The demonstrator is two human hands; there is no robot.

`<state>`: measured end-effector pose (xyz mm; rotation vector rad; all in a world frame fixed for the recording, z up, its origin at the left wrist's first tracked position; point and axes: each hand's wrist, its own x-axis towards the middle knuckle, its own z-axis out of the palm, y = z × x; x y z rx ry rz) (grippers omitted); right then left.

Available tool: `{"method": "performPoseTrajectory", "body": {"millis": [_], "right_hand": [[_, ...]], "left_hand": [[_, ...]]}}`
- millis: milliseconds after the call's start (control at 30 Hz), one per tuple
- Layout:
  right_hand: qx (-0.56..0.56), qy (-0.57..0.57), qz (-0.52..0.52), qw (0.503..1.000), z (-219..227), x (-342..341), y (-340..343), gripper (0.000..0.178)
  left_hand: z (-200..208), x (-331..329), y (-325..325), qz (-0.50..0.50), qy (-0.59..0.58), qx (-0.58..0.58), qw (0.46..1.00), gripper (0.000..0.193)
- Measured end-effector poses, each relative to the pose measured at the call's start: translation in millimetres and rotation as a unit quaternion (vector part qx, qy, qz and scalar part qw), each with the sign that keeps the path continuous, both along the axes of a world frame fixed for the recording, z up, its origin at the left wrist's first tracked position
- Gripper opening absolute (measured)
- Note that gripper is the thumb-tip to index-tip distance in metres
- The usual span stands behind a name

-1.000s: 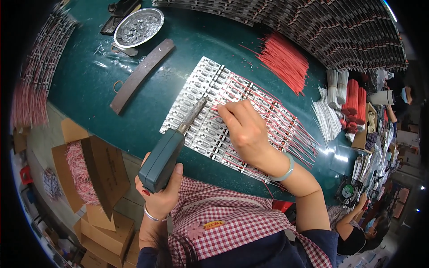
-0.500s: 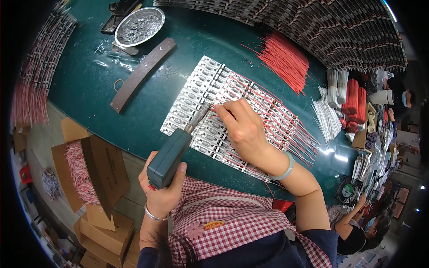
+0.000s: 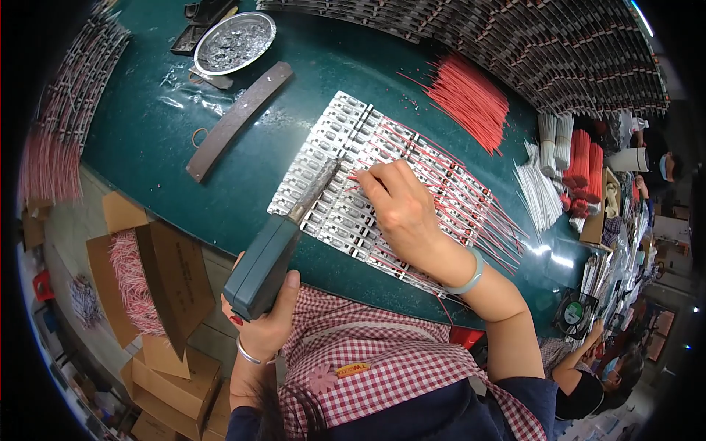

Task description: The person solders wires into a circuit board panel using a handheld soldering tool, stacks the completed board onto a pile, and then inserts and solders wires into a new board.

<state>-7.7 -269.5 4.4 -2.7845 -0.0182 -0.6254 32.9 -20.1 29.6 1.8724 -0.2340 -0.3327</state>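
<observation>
Most rows of the metal parts panel (image 3: pixel 346 191) already carry red wires (image 3: pixel 448 198); my left hand (image 3: pixel 268 323) grips the soldering iron (image 3: pixel 276 253), my right hand (image 3: pixel 401 209) pinches one wire.

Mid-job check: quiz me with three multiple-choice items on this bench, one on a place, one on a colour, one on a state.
1. Where does the round metal dish stand?
A. at the far left of the green table
B. on the cardboard boxes
C. under the right hand

2. What colour is the loose bundle of thin wires beyond the tray of small metal parts?
A. blue
B. red
C. yellow

3. What is the left hand doing?
A. lying flat and open on the table
B. gripping the dark green tool with a metal tip
C. holding the dish

Answers: 1 A, the dish sits on the tabletop near its far left edge. 2 B, the fanned bundle is red. 3 B, the fingers close around the tool's body while the right hand rests on the tray, pinching a wire.
</observation>
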Motion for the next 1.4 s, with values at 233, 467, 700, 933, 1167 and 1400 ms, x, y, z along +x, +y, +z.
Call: {"method": "performPoseTrajectory", "body": {"millis": [233,467,700,933,1167,1400], "right_hand": [[0.000,-0.019,0.010,1.000,3,-5,4,0.033],[0.002,-0.020,0.011,1.000,0,-6,7,0.031],[-0.001,-0.014,0.005,1.000,1,-5,9,0.030],[-0.005,-0.011,0.007,1.000,0,-5,11,0.030],[-0.008,-0.016,0.002,1.000,0,-3,13,0.027],[-0.014,-0.022,0.002,1.000,-1,-4,12,0.028]], "left_hand": [[0,-2,3,-0.001,0.014,-0.014,1.000,0.029],[2,2,-3,-0.055,-0.058,-0.020,0.997,0.025],[1,3,-5,-0.072,-0.028,-0.017,0.997,0.022],[0,3,-5,-0.081,-0.049,-0.013,0.995,0.020],[1,2,-4,-0.070,-0.042,-0.011,0.997,0.018],[7,-3,1,-0.019,-0.003,-0.020,1.000,0.023]]}}
